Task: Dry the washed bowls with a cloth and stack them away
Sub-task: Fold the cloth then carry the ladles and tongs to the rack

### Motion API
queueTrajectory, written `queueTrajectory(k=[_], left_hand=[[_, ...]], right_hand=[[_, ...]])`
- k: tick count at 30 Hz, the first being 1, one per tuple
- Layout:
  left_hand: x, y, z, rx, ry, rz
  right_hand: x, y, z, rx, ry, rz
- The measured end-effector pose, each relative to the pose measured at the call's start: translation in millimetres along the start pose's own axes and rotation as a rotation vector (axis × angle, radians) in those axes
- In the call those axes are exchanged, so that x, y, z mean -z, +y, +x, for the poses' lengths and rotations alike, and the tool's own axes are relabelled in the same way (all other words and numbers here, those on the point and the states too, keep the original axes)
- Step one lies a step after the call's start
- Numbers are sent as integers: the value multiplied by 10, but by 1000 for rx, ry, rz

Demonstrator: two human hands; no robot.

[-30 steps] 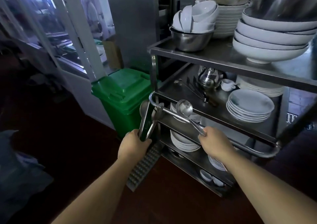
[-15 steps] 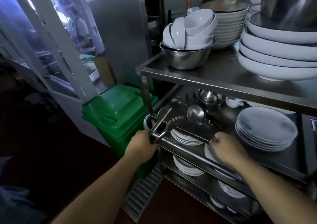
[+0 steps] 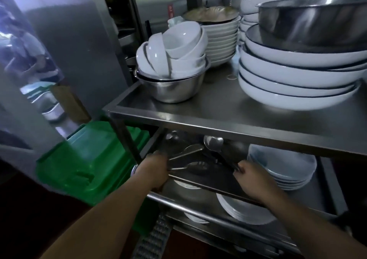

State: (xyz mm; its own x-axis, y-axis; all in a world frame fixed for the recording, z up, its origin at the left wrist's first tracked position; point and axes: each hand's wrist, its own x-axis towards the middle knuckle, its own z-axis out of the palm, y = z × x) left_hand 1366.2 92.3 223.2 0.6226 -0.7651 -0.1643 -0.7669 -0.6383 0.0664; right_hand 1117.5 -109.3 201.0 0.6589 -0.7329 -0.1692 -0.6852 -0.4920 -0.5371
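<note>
Several small white bowls (image 3: 178, 48) lie piled in a steel mixing bowl (image 3: 174, 89) on the top of a steel cart (image 3: 218, 119). Large white bowls (image 3: 294, 76) are stacked to the right under a big steel basin (image 3: 313, 18). My left hand (image 3: 154, 170) grips metal tongs (image 3: 188, 159) over the cart's second shelf. My right hand (image 3: 252, 179) pinches the handle of a steel ladle (image 3: 213, 142), whose bowl lies further in on that shelf. No cloth is in view.
A stack of white plates (image 3: 286, 165) sits on the second shelf beside my right hand, with more plates (image 3: 242, 209) on the shelf below. A green lidded bin (image 3: 93, 159) stands left of the cart. More stacked bowls (image 3: 220, 40) fill the back of the top.
Both hands have moved the tongs and the ladle in from the cart's rail onto the second shelf. The camera has come closer and risen over the cart top.
</note>
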Motion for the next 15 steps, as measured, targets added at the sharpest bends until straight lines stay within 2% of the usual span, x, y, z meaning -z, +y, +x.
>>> queueTrajectory(k=[5, 10, 15], left_hand=[[-46, 10, 580, -96, 2, 40], [-121, -4, 1050, -304, 1, 57], [-202, -91, 1293, -372, -33, 0]], right_hand=[[4, -32, 0, -71, 28, 36], [-100, -159, -58, -129, 86, 82], [-235, -312, -84, -233, 74, 79]])
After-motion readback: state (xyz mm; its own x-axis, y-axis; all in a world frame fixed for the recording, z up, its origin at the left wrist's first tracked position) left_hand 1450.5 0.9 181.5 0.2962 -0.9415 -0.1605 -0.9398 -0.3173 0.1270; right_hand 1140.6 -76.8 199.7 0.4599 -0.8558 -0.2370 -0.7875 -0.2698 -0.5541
